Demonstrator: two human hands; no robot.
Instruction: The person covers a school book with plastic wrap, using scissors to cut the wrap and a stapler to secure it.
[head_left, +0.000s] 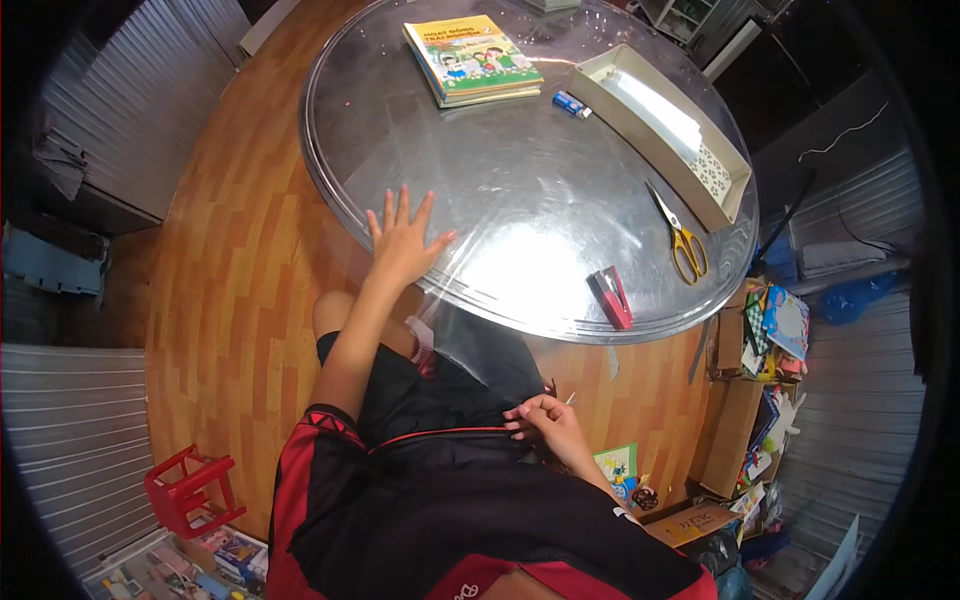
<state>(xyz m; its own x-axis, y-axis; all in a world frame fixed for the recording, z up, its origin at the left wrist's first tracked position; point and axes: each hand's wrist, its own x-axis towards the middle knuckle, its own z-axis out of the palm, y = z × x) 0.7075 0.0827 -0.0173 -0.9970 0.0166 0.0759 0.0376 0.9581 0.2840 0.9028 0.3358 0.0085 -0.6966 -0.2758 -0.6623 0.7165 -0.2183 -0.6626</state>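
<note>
My left hand (402,245) lies flat on the round, shiny metal table (480,180) near its front edge, fingers spread. A clear plastic sheet (475,345) runs along the tabletop beside that hand and hangs over the edge toward my lap. Down by my lap, my right hand (550,425) is closed in a pinch at the sheet's lower end. Right of the sheet, a red stapler (610,297) rests near the table's front rim. Scissors with yellow handles (688,250) lie farther right, their blades pointing away from me.
A stack of books (475,60) stands at the back of the table, with a small blue box (571,104) beside it. A long open tray (660,130) lies along the right side. On the floor are a red stool (195,490) and cardboard boxes (725,440) of books.
</note>
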